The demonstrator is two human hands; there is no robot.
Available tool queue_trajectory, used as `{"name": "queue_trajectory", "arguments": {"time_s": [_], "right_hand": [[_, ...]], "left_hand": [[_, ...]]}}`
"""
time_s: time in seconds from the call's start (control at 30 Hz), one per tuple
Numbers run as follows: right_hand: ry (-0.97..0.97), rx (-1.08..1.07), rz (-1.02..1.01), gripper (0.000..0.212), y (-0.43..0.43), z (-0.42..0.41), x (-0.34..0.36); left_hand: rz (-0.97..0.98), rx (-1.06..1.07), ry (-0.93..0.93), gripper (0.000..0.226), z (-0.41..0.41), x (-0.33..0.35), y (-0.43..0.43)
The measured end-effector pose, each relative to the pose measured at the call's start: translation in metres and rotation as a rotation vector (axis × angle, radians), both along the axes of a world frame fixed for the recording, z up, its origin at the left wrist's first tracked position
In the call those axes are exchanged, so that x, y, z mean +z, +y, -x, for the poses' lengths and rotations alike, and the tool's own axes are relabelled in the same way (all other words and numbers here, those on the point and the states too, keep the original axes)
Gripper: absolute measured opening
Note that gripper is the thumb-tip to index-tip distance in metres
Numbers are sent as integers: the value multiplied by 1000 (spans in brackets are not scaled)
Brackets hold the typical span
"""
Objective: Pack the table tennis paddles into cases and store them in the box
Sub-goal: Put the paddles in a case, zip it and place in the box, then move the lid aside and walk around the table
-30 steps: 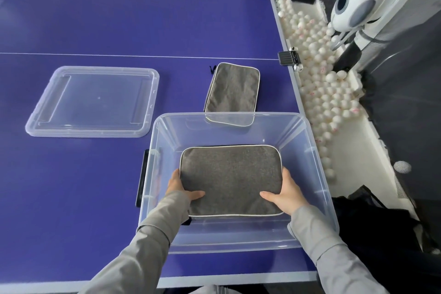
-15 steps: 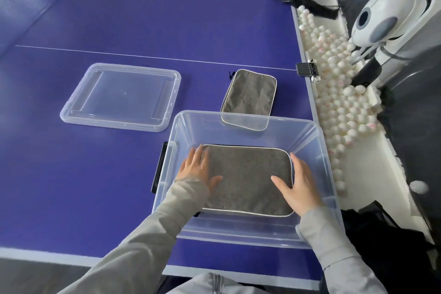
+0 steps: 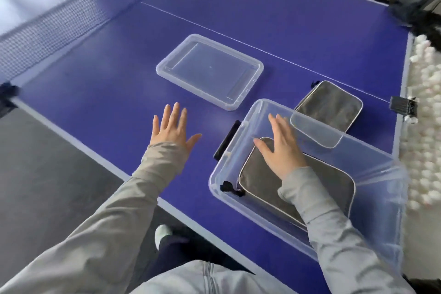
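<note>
Both hands have let go of the grey case [image 3: 331, 186]; the left hand [image 3: 173, 126] has swung out of the box [image 3: 372, 148] and hovers flat, fingers spread, above the table [image 3: 95, 79], probably bound for the lid [image 3: 210, 70]; the right hand [image 3: 281, 148], fingers straight and empty, stays over that case, settled flat in the box. A second case [image 3: 331, 105] waits just behind the box, so one remains to stow

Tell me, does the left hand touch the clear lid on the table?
Apart. The head view shows bare blue table between the left hand and the near edge of the clear lid.
</note>
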State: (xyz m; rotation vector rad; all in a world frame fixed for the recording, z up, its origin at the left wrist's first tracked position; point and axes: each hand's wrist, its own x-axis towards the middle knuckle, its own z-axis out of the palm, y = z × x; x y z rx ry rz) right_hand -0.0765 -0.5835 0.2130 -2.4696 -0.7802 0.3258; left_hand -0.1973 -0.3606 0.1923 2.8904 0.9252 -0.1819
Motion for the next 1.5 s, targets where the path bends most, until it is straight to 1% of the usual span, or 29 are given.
{"name": "queue_trajectory", "arguments": {"time_s": [0.17,0.33,0.47,0.67,0.77,0.83,1.07,1.23,1.4,1.5], "right_hand": [[-79,243,79,70,88,40,-6],[-101,490,202,68,174,112,-28],[-54,702,424,67,234,184,-64],[-122,994,773,66,289,276,-117],[-107,1066,894,64,311,305,-130],[-111,1098,922,64,329,320,-134],[-122,1227,911,63,399,353,-142],[-141,1290,971,63,457,363,-159],[-109,1282,975,61,538,366,-175],[-63,1253,974,60,587,363,-174]], "left_hand": [[105,237,68,74,82,-26,49],[204,394,69,73,180,-60,81],[268,509,100,71,268,-89,99],[449,767,217,72,392,-128,111],[507,832,265,72,440,-137,118],[537,877,274,71,466,-141,123],[642,1079,253,71,518,-147,142],[694,1157,218,72,533,-149,170],[717,1234,213,70,533,-146,243],[695,1238,169,68,523,-137,301]]}}
